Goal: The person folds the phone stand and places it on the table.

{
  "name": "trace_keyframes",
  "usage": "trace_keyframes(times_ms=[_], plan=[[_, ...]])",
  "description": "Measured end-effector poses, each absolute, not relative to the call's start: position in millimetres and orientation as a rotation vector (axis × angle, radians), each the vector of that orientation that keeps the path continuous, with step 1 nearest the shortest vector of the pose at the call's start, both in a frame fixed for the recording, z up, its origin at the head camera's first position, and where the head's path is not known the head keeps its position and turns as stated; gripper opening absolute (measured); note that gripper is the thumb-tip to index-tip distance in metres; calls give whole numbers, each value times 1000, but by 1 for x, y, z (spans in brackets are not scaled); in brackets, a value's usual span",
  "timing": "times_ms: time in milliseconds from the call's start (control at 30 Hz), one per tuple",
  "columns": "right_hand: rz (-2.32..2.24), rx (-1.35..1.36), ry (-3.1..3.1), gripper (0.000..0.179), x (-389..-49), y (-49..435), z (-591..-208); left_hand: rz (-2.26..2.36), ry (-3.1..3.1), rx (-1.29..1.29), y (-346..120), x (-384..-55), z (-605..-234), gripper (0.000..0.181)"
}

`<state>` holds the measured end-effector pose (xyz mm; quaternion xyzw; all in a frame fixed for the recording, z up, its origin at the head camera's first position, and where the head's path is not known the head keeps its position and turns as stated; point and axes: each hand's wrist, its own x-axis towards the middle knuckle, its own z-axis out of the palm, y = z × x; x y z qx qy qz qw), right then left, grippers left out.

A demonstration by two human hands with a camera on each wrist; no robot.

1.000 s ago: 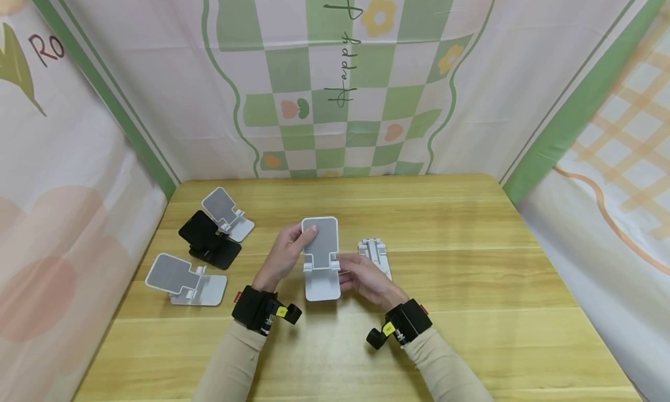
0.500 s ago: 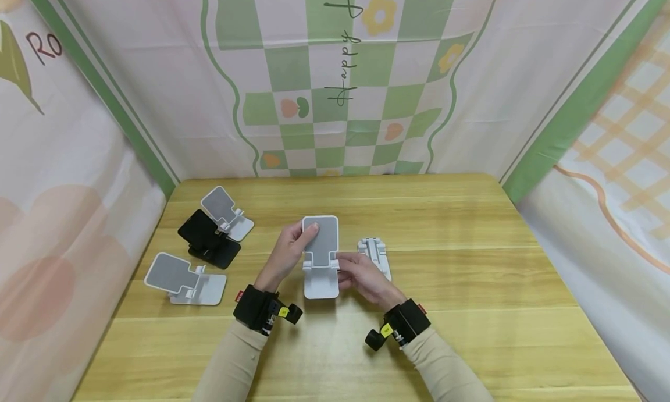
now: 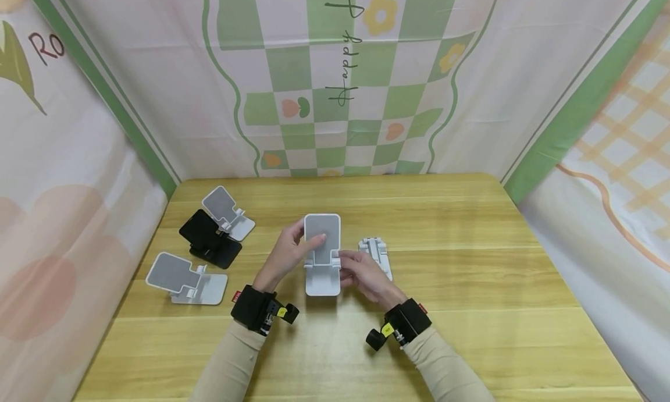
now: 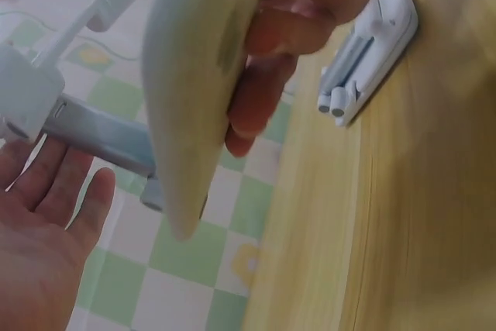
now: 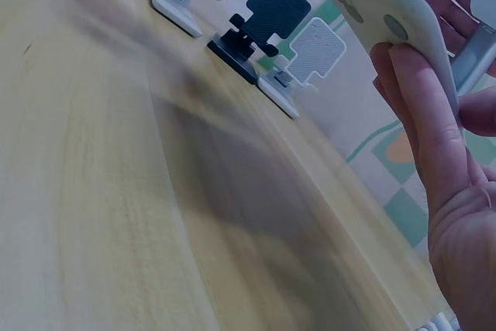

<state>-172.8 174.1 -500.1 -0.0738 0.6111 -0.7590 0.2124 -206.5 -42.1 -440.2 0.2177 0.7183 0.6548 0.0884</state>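
A white phone stand (image 3: 323, 280) with a grey pad on its upright plate is held off the table, between both hands. My left hand (image 3: 285, 253) grips the plate from its left side, thumb across the grey pad and fingers behind. My right hand (image 3: 366, 277) pinches the base at its right edge. In the right wrist view, its fingers (image 5: 426, 114) lie along the base's underside (image 5: 387, 13), which has round dark pads. The left wrist view shows the hinge arm (image 4: 101, 133) extended between base and plate. Behind my right hand lies a folded white phone stand (image 3: 376, 253).
On the table's left side stand two unfolded white phone stands, one near (image 3: 206, 288) and one far (image 3: 220, 204), with a black phone stand (image 3: 211, 242) between them. The wooden table (image 3: 471, 262) meets patterned cloth (image 3: 366, 99) at its back edge.
My left thumb has slid right and down across the grey pad. The held phone stand has risen very slightly; my right hand keeps its grip on the base.
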Motion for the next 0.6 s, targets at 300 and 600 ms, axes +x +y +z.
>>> trace_keyframes(times_ms=[300,600], plan=[[-2134,-187,1662,50,-173,177,-498,1900,2125,772,-44,-208,-443,57],[-2140,-168,1651,49,-173,177,-499,1870,2142,808,-44,-209,-447,60]])
